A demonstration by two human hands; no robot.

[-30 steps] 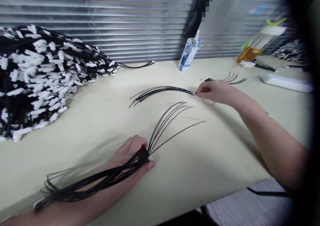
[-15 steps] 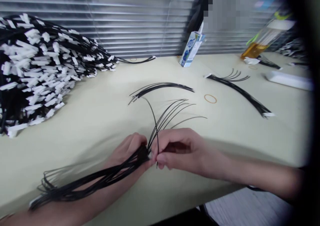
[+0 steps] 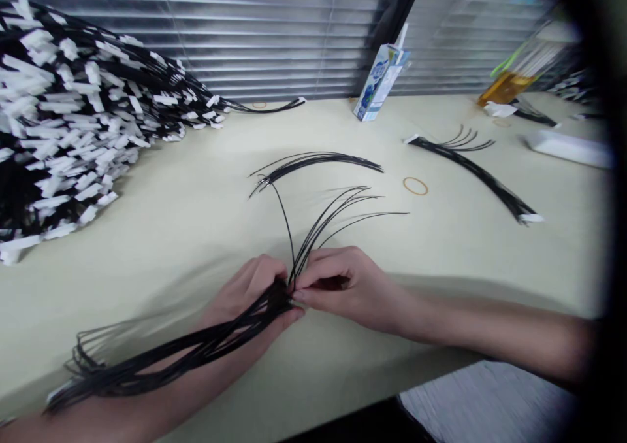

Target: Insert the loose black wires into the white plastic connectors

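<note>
My left hand (image 3: 252, 296) grips a thick bundle of thin black cables (image 3: 186, 355) that lies along my forearm, its free ends fanning out over the table (image 3: 343, 209). My right hand (image 3: 343, 283) meets the left at the grip point and pinches a single black strand (image 3: 284, 217) that arcs up and to the left. A small separate group of black strands (image 3: 318, 162) lies on the table just beyond the fan.
A large heap of black cables with white tags (image 3: 73, 116) fills the left. A rubber band (image 3: 415, 185), another tagged cable bundle (image 3: 475, 175), a drink carton (image 3: 379, 80), a bottle (image 3: 514, 70) and a white tray (image 3: 568, 149) sit to the right on the beige table (image 3: 196, 234).
My right hand left the far group of strands, came back to my left hand and pinched a strand at the grip. The view shifted slightly downward.
</note>
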